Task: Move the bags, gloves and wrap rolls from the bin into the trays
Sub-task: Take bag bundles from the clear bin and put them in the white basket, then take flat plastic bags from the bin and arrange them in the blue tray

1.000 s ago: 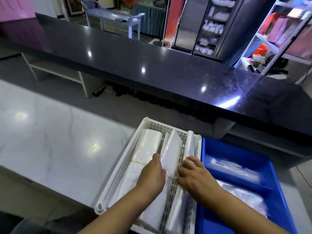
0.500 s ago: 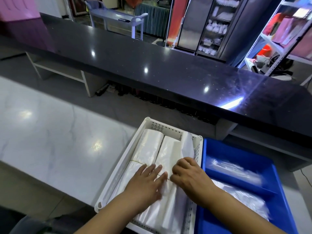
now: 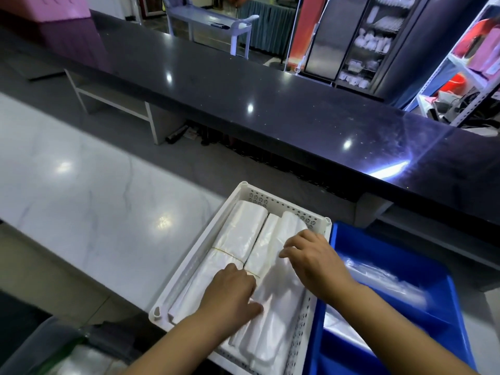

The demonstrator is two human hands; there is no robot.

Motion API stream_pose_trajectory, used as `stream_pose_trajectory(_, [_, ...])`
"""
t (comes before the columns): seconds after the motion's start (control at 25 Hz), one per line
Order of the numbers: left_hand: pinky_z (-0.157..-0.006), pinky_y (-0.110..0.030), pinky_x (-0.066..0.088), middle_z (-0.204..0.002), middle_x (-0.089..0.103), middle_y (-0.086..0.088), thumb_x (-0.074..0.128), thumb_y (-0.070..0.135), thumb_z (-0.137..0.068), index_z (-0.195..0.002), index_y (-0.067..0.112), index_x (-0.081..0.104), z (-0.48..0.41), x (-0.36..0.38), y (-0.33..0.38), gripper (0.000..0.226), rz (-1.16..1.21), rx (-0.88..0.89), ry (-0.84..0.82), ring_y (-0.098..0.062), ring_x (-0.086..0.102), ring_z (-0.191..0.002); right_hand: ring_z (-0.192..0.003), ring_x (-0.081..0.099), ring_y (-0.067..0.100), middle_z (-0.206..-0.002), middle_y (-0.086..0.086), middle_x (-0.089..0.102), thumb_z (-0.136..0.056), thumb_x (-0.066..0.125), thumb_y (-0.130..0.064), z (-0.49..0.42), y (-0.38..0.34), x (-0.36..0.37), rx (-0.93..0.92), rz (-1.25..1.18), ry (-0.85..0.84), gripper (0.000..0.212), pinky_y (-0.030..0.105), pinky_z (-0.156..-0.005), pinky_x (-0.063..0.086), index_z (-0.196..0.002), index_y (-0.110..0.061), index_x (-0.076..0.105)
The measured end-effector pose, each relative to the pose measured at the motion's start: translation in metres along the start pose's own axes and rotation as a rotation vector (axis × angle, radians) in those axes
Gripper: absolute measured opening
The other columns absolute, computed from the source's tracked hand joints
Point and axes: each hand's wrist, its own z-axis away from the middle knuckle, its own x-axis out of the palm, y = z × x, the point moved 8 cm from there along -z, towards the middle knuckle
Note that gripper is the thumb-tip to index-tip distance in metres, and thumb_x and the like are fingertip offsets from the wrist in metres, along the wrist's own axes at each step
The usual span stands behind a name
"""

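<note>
**A:** Grips?

**B:** Left grip (image 3: 230,290) lay flat with loose fingers, pressing the rubber-banded bundles of white plastic bags (image 3: 240,234) in the white perforated plastic tray (image 3: 270,197) at 6 o'clock in view. Right grip (image 3: 313,258) sat at its 2 o'clock, fingers bent, tips on the rightmost bundle (image 3: 281,301). Couldn't tell if it pinched film.

**A:** Risk?

**B:** Slick film. Uneven pressing could slide that bundle over the tray wall at 3 o'clock, toward the blue plastic container (image 3: 392,255). The thin rubber band (image 3: 227,253) might roll off.

**A:** Bags versus grips?

**B:** Directly under both, touching.
</note>
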Motion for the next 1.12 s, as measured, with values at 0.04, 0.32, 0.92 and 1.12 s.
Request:
stream_pose_trajectory(0.04, [-0.069, -0.034, 0.040, -0.084, 0.059, 0.001, 0.061, 0.042, -0.071, -0.080, 0.017, 0.057, 0.002, -0.002, -0.003, 0.027, 0.039, -0.025, 0.005, -0.019, 0.044, -0.090, -0.084, 0.063, 0.017, -0.091, -0.005, 0.072, -0.073, 0.076, -0.010, -0.005, -0.003, 0.001, -0.019, -0.016, 0.010, 0.026, 0.031, -0.068, 0.053, -0.093, -0.025, 0.072])
stream_pose_trajectory(0.32, [-0.063, -0.028, 0.033, -0.074, 0.051, 0.014, 0.055, 0.043, -0.081, -0.087, 0.030, 0.057, 0.073, -0.066, -0.078, 0.015, 0.126, -0.331, 0.344, -0.012, 0.053, -0.088, -0.071, 0.065, 0.028, -0.081, 0.003, 0.072, -0.074, 0.068, -0.002, -0.057, -0.088, 0.011, -0.295, -0.079, -0.042, 0.025, 0.034, -0.061, 0.054, -0.093, -0.017, 0.073])
stream_pose_trajectory(0.92, [-0.064, -0.030, 0.042, -0.094, 0.062, 0.007, 0.060, 0.034, -0.082, -0.093, 0.028, 0.063, 0.431, -0.071, -0.313, 0.013, 0.021, -0.985, 0.552, -0.018, 0.058, -0.091, -0.074, 0.062, 0.027, -0.079, 0.003, 0.068, -0.080, 0.061, -0.021, -0.066, -0.432, 0.041, -0.710, -0.132, -0.152, 0.010, 0.035, -0.056, 0.051, -0.086, -0.018, 0.069])
stream_pose_trajectory(1.12, [-0.064, -0.031, 0.043, -0.098, 0.066, 0.001, 0.061, 0.029, -0.082, -0.096, 0.022, 0.065, 0.491, -0.027, -0.363, 0.016, 0.139, -1.041, 0.515, -0.023, 0.060, -0.090, -0.066, 0.063, 0.032, -0.069, 0.008, 0.068, -0.075, 0.066, -0.014, -0.045, -0.505, 0.111, -0.657, -0.153, -0.321, 0.006, 0.036, -0.050, 0.051, -0.078, -0.015, 0.071])
